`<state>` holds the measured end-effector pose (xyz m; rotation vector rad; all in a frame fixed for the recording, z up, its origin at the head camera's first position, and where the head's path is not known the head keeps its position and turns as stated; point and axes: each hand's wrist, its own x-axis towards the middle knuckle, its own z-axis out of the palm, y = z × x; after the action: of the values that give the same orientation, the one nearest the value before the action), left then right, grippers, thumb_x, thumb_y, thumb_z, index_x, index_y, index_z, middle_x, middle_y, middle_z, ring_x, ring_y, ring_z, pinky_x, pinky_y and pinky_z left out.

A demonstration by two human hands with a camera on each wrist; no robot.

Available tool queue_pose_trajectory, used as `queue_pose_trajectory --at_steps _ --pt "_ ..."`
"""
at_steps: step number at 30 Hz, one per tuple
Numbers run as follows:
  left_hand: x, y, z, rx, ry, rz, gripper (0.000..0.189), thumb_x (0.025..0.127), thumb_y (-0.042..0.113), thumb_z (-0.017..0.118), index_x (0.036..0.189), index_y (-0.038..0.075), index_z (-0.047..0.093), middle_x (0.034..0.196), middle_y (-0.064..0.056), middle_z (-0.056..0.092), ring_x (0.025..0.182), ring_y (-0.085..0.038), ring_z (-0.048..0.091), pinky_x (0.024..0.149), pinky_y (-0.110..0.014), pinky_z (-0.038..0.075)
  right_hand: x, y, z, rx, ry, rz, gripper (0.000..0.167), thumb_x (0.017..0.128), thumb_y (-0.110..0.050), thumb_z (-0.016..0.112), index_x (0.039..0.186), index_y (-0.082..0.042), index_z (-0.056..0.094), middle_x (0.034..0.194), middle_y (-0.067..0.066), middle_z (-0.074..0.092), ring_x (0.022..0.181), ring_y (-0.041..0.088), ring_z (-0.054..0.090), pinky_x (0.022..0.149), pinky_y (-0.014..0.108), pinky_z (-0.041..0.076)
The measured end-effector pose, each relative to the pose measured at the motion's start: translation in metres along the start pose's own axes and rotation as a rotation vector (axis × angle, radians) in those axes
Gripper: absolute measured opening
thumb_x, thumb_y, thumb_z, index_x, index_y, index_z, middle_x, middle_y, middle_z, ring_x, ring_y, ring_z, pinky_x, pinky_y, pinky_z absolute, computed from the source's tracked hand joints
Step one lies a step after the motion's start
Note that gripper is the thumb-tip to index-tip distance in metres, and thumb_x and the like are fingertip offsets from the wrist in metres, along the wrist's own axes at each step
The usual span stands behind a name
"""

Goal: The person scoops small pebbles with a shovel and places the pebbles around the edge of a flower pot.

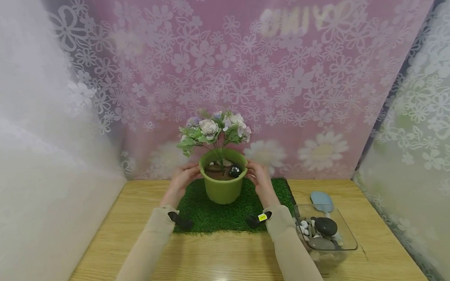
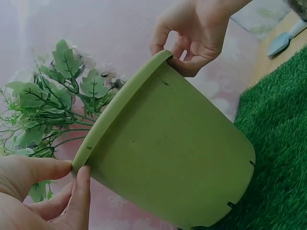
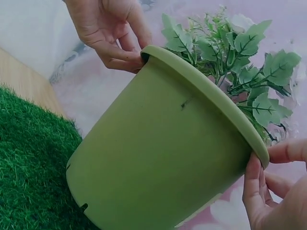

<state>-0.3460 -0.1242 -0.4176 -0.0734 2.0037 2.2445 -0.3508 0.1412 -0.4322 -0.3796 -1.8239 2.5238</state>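
Note:
A green flowerpot (image 1: 222, 191) stands over the artificial grass mat (image 1: 198, 215); whether its base touches the mat I cannot tell. Out of it rises a bunch of artificial flowers (image 1: 209, 127) with pale blooms and green leaves. Inside the pot are brown soil (image 1: 222, 175), a shiny black stone (image 1: 234, 171) and a few other stones. My left hand (image 1: 182, 181) pinches the pot's rim on the left, thumb above and fingers beneath. On the opposite side my right hand (image 1: 260, 178) pinches the rim likewise, as the right wrist view shows.
At the right front, a clear plastic container (image 1: 349, 231) holds white, grey and black stones. Behind it lies a light blue trowel (image 1: 321, 200). The wooden table (image 1: 112, 242) meets a pink flowered curtain (image 1: 207, 74) at the back, with pale curtains at both sides.

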Motion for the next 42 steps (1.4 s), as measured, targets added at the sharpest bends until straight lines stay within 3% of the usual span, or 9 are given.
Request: queue_pose_trajectory --at_steps 9,18,23,27,32,42 --pt "0.002 -0.008 0.012 -0.009 -0.026 -0.007 0.043 0.103 0.01 0.059 0.142 -0.007 0.053 0.148 -0.022 0.049 0.105 -0.014 0.067 0.111 -0.041 0.045 -0.001 0.004 -0.01 -0.01 0.109 -0.032 0.037 0.093 -0.012 0.066 0.129 -0.006 0.07 0.108 0.003 0.073 0.081 0.011 0.069 0.077 0.026 0.058" --pt "0.009 -0.017 0.019 -0.008 0.0 -0.015 0.039 0.102 0.01 0.06 0.138 -0.004 0.058 0.143 -0.019 0.055 0.095 -0.01 0.067 0.107 -0.04 0.048 0.0 0.011 -0.017 -0.036 0.143 -0.065 0.036 0.092 -0.012 0.068 0.127 -0.005 0.072 0.11 0.008 0.072 0.072 0.01 0.066 0.076 0.032 0.059" --pt "0.012 -0.024 0.023 -0.006 -0.011 -0.004 0.038 0.102 0.01 0.061 0.136 -0.006 0.06 0.14 -0.02 0.056 0.092 -0.008 0.068 0.105 -0.039 0.05 0.002 0.015 -0.022 0.002 0.174 -0.043 0.036 0.091 -0.011 0.069 0.126 -0.004 0.072 0.107 0.007 0.074 0.075 0.013 0.067 0.068 0.025 0.059" --pt "0.014 -0.03 0.024 0.004 -0.01 0.004 0.036 0.101 0.01 0.062 0.135 -0.005 0.061 0.139 -0.02 0.058 0.096 -0.012 0.068 0.103 -0.038 0.052 0.003 0.016 -0.024 0.011 0.181 -0.037 0.036 0.091 -0.01 0.068 0.126 -0.004 0.072 0.102 0.004 0.075 0.082 0.017 0.068 0.067 0.024 0.058" --pt "0.015 -0.034 0.027 0.012 -0.005 0.011 0.037 0.101 0.01 0.062 0.135 -0.005 0.061 0.14 -0.022 0.058 0.106 -0.02 0.069 0.103 -0.039 0.052 0.003 0.019 -0.026 0.021 0.182 -0.043 0.037 0.091 -0.009 0.068 0.127 -0.003 0.071 0.096 0.002 0.075 0.08 0.016 0.067 0.067 0.025 0.058" --pt "0.018 -0.042 0.031 0.022 0.002 0.002 0.036 0.101 0.009 0.063 0.134 -0.005 0.062 0.138 -0.023 0.059 0.102 -0.018 0.069 0.103 -0.039 0.052 0.004 0.024 -0.031 0.044 0.189 -0.04 0.036 0.091 -0.007 0.066 0.126 -0.001 0.071 0.096 0.002 0.076 0.074 0.013 0.066 0.06 0.024 0.054"
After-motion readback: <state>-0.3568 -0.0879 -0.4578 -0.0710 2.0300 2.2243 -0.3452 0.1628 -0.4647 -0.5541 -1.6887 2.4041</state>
